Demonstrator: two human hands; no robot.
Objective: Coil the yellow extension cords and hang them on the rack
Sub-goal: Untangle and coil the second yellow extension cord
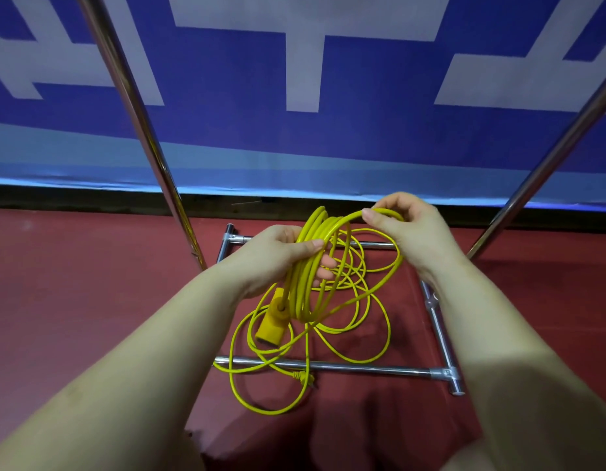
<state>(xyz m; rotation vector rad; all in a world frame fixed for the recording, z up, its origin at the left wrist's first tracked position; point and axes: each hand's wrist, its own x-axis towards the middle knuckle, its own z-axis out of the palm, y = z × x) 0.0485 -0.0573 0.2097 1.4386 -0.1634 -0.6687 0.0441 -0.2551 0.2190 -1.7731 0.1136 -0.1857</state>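
Gripping the coiled yellow cord (311,253), the left hand (278,256) curls round the bundle; right hand (407,229) pinches the top loop, loose cord (328,334) sprawled across the rack's base bars (362,369).

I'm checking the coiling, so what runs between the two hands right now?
In the head view, one arc of yellow cord spans from the coil gripped in the left hand to the right hand pinching it.

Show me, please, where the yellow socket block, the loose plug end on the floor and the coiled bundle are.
yellow socket block (269,326), head view, on its broad face.
loose plug end (303,375), head view, on the plug body.
coiled bundle (301,283), head view, on the gathered strands below the left hand (274,256).
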